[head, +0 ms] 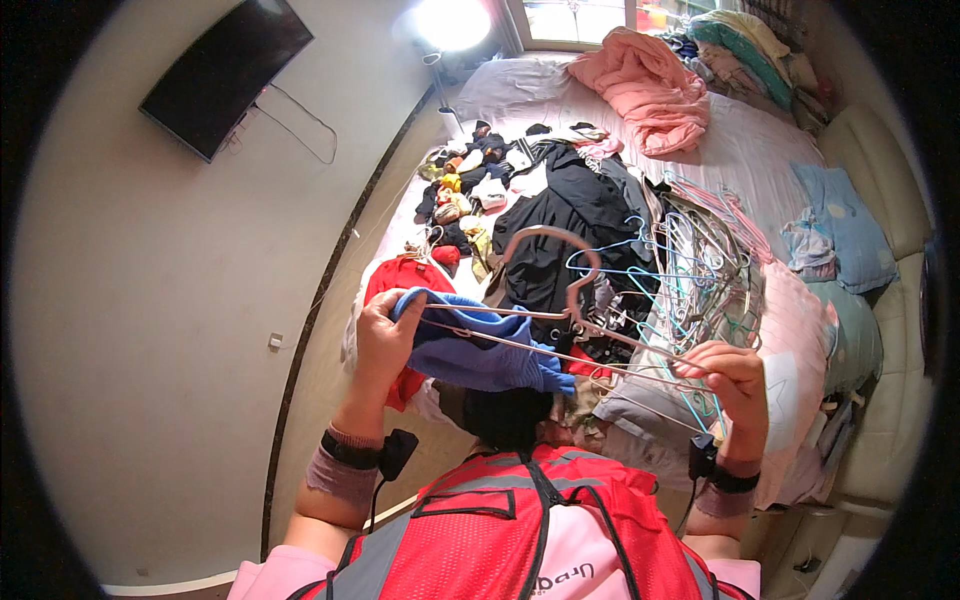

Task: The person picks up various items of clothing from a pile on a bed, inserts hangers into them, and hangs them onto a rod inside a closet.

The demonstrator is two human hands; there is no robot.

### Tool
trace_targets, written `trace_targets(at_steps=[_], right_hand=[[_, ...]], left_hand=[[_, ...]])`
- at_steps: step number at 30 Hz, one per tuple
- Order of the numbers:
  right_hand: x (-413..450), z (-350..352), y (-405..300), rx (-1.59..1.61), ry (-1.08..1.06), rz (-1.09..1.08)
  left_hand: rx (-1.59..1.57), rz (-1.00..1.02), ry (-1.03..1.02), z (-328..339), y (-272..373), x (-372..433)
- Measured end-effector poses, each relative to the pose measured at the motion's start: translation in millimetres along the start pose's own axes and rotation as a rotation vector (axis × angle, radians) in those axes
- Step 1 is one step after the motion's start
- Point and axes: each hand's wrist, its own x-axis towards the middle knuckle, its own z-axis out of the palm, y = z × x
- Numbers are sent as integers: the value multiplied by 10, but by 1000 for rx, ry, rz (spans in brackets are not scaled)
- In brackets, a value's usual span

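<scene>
My left hand (pixel 388 330) pinches the edge of a blue knit garment (pixel 480 352) together with one end of a pinkish clothes hanger (pixel 551 232). The garment hangs over the left part of the hanger and droops below its lower bar. My right hand (pixel 731 379) grips the hanger's other end, its fingers curled round the wire. The hanger's hook points away from me, over a dark garment (pixel 555 202) on the bed. Beyond my left hand lies a red garment (pixel 405 276). A pile of clothes hangers (pixel 697 262) lies past my right hand.
The bed (pixel 517 86) holds rolled socks (pixel 450 202) at the left and a pink quilt (pixel 645 90) at the far end. Blue pillows (pixel 847 225) rest by the headboard (pixel 870 165) at the right. A lit lamp (pixel 452 26) stands beyond the bed; a television (pixel 225 75) hangs on the left wall.
</scene>
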Motion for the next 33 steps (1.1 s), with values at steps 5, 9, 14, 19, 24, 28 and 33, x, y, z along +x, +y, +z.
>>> trace_targets(at_steps=[5, 9, 14, 19, 24, 28, 33], right_hand=[[15, 78, 3, 21, -12, 3], [69, 446, 190, 44, -75, 42], [-19, 678, 350, 154, -41, 96], [-184, 484, 273, 145, 76, 132], [-250, 404, 302, 211, 18, 154], [-434, 364, 964, 1316, 378, 36], [-291, 819, 894, 749, 172, 478]], left_hand=[[-173, -34, 81, 45, -28, -81], [22, 178, 103, 64, 224, -38], [112, 321, 46, 120, 485, -92], [463, 821, 45, -31, 642, -35], [206, 624, -232, -56, 418, -4], [113, 710, -197, -5, 612, -7], [70, 744, -217, 25, 788, -85]])
